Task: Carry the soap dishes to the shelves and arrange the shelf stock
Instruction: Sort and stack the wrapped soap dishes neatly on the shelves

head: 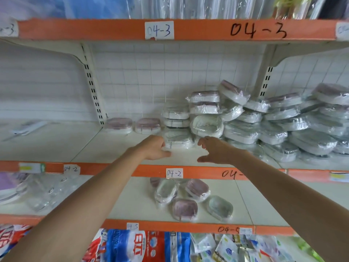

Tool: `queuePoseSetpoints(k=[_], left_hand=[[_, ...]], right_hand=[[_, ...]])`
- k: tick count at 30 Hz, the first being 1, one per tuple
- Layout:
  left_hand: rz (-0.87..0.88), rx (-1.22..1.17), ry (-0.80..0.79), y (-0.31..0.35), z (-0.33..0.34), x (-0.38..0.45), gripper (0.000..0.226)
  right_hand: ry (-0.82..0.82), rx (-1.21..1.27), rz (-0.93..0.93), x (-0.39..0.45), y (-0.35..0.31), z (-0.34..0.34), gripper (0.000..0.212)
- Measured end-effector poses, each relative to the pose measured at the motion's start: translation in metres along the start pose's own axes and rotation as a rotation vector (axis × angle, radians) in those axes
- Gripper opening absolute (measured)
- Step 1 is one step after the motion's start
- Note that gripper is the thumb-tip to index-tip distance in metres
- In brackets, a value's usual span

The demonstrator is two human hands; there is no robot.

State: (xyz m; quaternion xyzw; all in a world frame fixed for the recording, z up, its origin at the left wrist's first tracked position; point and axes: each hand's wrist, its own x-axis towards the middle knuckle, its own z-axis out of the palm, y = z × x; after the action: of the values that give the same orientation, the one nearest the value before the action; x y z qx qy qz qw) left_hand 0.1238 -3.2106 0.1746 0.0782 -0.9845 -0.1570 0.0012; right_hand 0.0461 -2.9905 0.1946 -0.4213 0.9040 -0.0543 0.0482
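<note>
Fingertips of left hand (pixel 154 147) hidden behind wrapped soap dish (pixel 177 141) (grasp unclear); right hand (pixel 214 151) spread, ungrasping

A shop stockroom aisle. Orange-edged metal shelves (pixel 188 31) carry handwritten location labels (pixel 159 30). Shrink-wrapped soap dishes (pixel 283 121) lie piled as stock.

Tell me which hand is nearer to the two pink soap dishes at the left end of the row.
Left. The left hand is just below-right of the pink soap dishes; the right hand is farther right.
</note>
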Motion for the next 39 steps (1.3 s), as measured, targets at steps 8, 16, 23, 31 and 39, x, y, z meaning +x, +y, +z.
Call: queuePoseSetpoints(k=[8,16,23,31,39], left_hand=[[0.041,0.056,0.009,0.012,-0.008,0.05,0.038],[0.04,0.104,0.113,0.041,-0.038,0.102,0.044],[0.078,0.028,0.265,0.07,-0.067,0.154,0.038],[0.181,0.058,0.356,0.09,-0.071,0.203,0.055],[0.207,0.116,0.218,0.083,-0.072,0.251,0.061]], right_hand=[[0.06,-0.083,0.041,0.032,0.045,-0.021,0.07],[0.14,-0.099,0.049,0.062,0.086,-0.069,0.067],[0.29,-0.127,0.054,0.076,0.125,-0.105,0.073],[0.437,-0.065,0.166,0.084,0.159,-0.109,0.069],[0.445,-0.095,0.323,0.093,0.172,-0.11,0.067]])
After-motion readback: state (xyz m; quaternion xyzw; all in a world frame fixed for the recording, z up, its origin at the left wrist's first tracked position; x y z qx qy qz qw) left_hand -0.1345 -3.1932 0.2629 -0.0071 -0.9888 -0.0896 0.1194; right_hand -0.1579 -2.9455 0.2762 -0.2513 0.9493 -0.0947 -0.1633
